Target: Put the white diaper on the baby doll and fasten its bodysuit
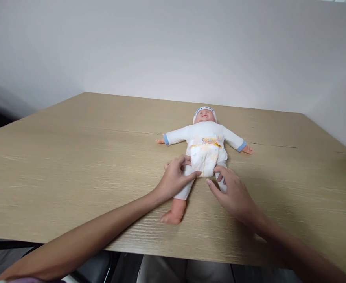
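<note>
A baby doll (206, 129) in white clothes and a white cap lies on its back, arms spread and head away from me. Around its hips is a white diaper (205, 159) with an orange and yellow printed waistband. My left hand (175, 175) is at the diaper's left leg edge, thumb on its lower edge and fingers apart over the doll's thigh. My right hand (229, 188) touches the diaper's right edge with its fingertips, thumb held apart below. Neither hand is closed round anything. The right hand hides most of the doll's leg on that side; the other bare foot (173, 214) shows.
The doll lies on a wooden table (87, 165) with a seam running across it. A pale wall (173, 51) stands behind the table's far edge. Below the near edge, a dark chair (94, 267) shows at the lower left.
</note>
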Motion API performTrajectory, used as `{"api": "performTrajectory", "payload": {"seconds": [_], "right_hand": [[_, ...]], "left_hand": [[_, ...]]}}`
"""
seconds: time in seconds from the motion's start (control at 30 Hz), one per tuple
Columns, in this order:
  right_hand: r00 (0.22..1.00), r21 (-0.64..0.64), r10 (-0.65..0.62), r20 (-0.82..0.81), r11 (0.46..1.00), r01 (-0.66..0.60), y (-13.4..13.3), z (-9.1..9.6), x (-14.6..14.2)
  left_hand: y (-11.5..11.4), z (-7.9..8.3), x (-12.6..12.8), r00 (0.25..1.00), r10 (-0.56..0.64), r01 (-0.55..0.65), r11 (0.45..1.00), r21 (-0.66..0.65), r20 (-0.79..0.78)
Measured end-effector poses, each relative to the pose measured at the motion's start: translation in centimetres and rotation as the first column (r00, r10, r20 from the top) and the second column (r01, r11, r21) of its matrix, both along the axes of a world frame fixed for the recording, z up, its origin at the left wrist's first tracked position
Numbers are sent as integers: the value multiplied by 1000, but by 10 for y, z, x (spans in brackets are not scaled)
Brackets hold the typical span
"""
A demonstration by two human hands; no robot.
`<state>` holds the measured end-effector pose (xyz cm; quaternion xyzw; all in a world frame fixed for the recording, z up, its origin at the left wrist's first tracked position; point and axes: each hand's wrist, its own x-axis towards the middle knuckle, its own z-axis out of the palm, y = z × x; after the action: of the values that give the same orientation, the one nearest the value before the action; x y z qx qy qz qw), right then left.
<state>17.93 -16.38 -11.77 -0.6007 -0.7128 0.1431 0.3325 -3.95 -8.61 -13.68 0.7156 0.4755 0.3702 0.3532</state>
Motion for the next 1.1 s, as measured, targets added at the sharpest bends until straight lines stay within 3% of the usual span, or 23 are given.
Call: {"api": "performTrajectory", "payload": {"seconds": [0.13,0.27,0.37,0.47,0.6,0.77,0.87,1.1], "right_hand": [[999,-34,-29,-25,999,29,2,0,0],[993,-76,-89,-75,994,83,7,1,-1],[976,-110,-117,-183,989,98,12,2,2],[957,-130,-145,-250,985,115,15,4,7],[973,-125,-159,-166,982,139,14,9,16],[995,-50,-84,-49,995,81,12,8,17],[997,-33,-40,-66,999,38,13,4,14],[988,-110,-86,-126,991,72,14,7,17]], "left_hand": [[-1,15,1,986,-62,60,998,-14,-152],[2,26,0,975,-195,214,953,-213,106],[5,29,-3,928,-198,307,886,-347,314],[8,29,-7,908,-186,340,849,-404,375],[11,26,-10,911,-230,358,855,-377,343],[11,27,-11,927,-282,351,887,-301,248],[11,29,-10,936,-308,345,902,-260,172],[10,26,-5,937,-269,323,911,-256,223]]}}
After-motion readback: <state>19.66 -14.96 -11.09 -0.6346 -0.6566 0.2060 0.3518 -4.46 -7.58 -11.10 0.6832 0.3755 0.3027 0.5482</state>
